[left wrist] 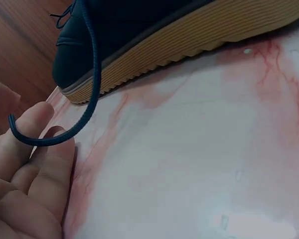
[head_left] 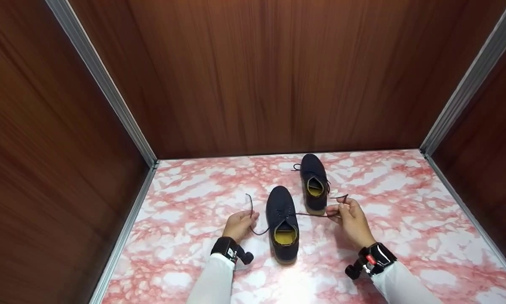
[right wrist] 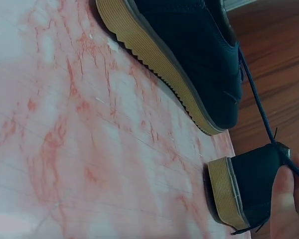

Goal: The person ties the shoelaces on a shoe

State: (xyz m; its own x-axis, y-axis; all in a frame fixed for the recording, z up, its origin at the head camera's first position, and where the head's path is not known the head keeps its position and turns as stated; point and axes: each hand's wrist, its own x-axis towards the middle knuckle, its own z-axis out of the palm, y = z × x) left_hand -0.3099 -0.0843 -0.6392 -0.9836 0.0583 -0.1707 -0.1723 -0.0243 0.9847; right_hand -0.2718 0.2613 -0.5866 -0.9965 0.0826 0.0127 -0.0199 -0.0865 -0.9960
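Note:
A dark navy lace-up shoe [head_left: 281, 207] with a tan sole stands between the two hands, toe pointing away. Its laces spread out to both sides. The left hand [head_left: 239, 225] pinches the slack left shoelace [left wrist: 96, 74], which curves from the shoe and ends in a free tip above the fingers. On the other side, the right hand [head_left: 352, 221] holds the right shoelace [right wrist: 259, 102], drawn nearly straight from the eyelets, its end sticking up past the fingers. The left wrist view shows the left fingers close to the floor.
A second matching shoe [head_left: 313, 177] stands farther back and to the right, its laces at its sides. The floor [head_left: 185, 202] has a red and white marbled pattern. Brown wood-look walls [head_left: 278, 84] with grey metal corner strips [head_left: 109, 93] enclose it.

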